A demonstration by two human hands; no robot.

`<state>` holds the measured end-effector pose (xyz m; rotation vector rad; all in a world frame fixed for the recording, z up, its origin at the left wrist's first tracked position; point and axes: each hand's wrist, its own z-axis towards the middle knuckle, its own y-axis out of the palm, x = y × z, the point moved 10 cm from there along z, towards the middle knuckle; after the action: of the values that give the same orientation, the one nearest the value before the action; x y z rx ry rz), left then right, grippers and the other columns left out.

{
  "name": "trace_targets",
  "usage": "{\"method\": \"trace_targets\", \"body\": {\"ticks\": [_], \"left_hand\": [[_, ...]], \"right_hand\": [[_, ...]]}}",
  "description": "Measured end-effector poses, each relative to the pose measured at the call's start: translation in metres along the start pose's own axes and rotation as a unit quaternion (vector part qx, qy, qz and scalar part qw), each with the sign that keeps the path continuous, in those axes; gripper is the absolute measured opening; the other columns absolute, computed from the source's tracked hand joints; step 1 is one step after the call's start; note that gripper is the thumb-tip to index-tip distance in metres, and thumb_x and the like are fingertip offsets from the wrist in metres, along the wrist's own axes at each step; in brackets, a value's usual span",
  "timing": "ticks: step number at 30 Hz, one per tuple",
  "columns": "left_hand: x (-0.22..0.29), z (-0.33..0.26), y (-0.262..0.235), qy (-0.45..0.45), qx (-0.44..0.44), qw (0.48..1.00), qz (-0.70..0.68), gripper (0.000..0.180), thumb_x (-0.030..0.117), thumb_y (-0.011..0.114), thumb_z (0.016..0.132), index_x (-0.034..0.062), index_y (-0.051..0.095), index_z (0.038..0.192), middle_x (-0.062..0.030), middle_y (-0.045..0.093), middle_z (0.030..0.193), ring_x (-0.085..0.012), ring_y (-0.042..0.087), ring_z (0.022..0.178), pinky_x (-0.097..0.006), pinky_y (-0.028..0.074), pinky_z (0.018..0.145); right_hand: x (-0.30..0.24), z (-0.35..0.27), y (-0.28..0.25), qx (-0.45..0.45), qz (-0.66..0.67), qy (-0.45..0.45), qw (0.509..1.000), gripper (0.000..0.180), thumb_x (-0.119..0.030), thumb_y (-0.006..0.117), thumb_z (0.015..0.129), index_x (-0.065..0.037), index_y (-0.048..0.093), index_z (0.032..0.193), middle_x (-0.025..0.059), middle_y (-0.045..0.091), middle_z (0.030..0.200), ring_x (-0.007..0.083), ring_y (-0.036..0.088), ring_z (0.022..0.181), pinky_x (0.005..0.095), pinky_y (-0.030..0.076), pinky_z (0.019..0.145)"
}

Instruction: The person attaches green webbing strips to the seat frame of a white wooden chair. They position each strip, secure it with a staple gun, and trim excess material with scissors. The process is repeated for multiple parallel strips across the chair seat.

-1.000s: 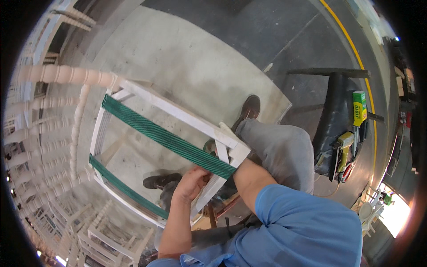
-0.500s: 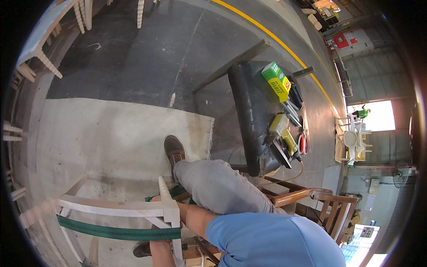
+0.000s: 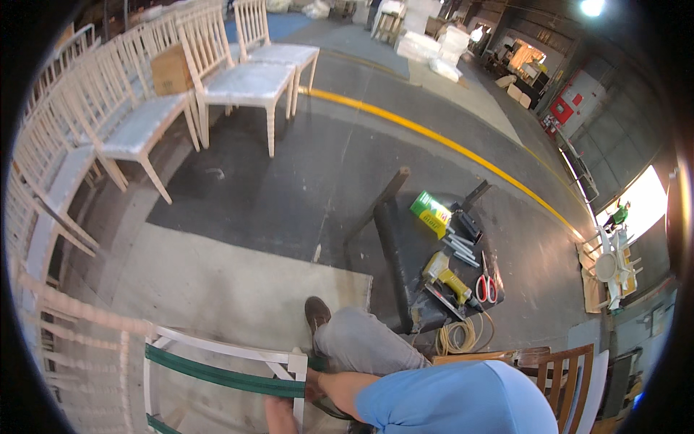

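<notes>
Workshop floor [image 3: 289, 181] carries everything. Right hand [image 3: 312, 382] grips one green strap [image 3: 224, 377] at the white frame's [image 3: 217, 351] right corner; left hand [image 3: 278, 418] touches the frame, grip unclear. Beyond: one scissors [image 3: 485, 287], one stapler [image 3: 452, 278], two full chairs [image 3: 249, 79].

Two green straps [image 3: 224, 377] cross one white frame [image 3: 217, 351], the upper just beside the hand, the lower [image 3: 160, 425] left of it. One hand [image 3: 280, 416] shows at the bottom edge; which hand it is cannot be told. One shoe [image 3: 316, 312] sits just above it. Up and right of the hand lie one yellow stapler [image 3: 452, 278], one pair of red scissors [image 3: 486, 286], one green-and-yellow box [image 3: 431, 213] and one hose coil [image 3: 463, 336]. One brown chair [image 3: 560, 365] stands to the right. Far above, at least four white chairs [image 3: 246, 81] stand in a row, one carrying one cardboard box [image 3: 171, 70].
</notes>
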<state>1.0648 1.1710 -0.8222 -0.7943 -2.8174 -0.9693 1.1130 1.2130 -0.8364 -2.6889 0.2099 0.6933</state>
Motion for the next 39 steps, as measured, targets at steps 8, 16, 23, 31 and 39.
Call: {"method": "trace_targets", "body": {"ticks": [8,16,23,31,39], "left_hand": [[0.039,-0.018,0.05,0.101,-0.007,0.995,0.005,0.037,0.029,0.057,0.102,0.0025,0.066,0.126,-0.0147,0.073,0.115,-0.0302,0.073,0.1,-0.051,0.061,0.087],[0.05,-0.036,0.064,0.142,0.02,0.99,-0.001,0.037,0.029,0.057,0.102,0.0032,0.066,0.126,-0.0137,0.073,0.116,-0.0295,0.073,0.101,-0.051,0.061,0.088],[0.056,-0.027,0.064,0.161,-0.01,0.987,-0.003,0.035,0.032,0.057,0.103,0.0086,0.068,0.127,-0.0101,0.073,0.119,-0.0255,0.071,0.106,-0.047,0.061,0.091],[0.055,-0.014,0.05,0.128,0.013,0.991,-0.019,0.035,0.04,0.056,0.104,0.0138,0.07,0.123,-0.0068,0.074,0.118,-0.0236,0.07,0.109,-0.043,0.059,0.094],[0.069,0.008,0.041,0.156,-0.041,0.986,0.035,0.035,0.029,0.054,0.106,0.0053,0.066,0.13,-0.0102,0.072,0.119,-0.0215,0.071,0.102,-0.038,0.061,0.087]], "right_hand": [[-0.036,-0.139,-0.019,-0.152,-0.16,-0.19,0.957,0.024,-0.028,0.06,0.098,-0.008,0.071,0.106,0.0085,0.071,0.079,0.0203,0.067,0.066,0.0382,0.056,0.057],[0.194,-0.392,-0.339,0.484,-0.042,0.091,0.87,0.038,-0.038,0.07,0.087,-0.005,0.075,0.104,0.0199,0.074,0.104,0.0373,0.071,0.1,0.0444,0.056,0.087],[0.314,-0.365,-0.34,0.363,-0.116,0.196,0.904,0.058,-0.039,0.086,0.071,-0.007,0.074,0.119,0.0171,0.075,0.112,0.0321,0.072,0.105,0.041,0.057,0.091],[0.311,-0.338,-0.36,0.391,-0.082,0.184,0.898,0.067,-0.035,0.09,0.065,-0.002,0.07,0.121,0.0194,0.073,0.114,0.0342,0.07,0.106,0.0402,0.055,0.092],[0.161,-0.387,-0.345,0.469,-0.054,-0.008,0.881,0.083,-0.01,0.082,0.063,0.0,0.051,0.139,0.0179,0.066,0.127,0.032,0.062,0.12,0.0393,0.046,0.107]]}}
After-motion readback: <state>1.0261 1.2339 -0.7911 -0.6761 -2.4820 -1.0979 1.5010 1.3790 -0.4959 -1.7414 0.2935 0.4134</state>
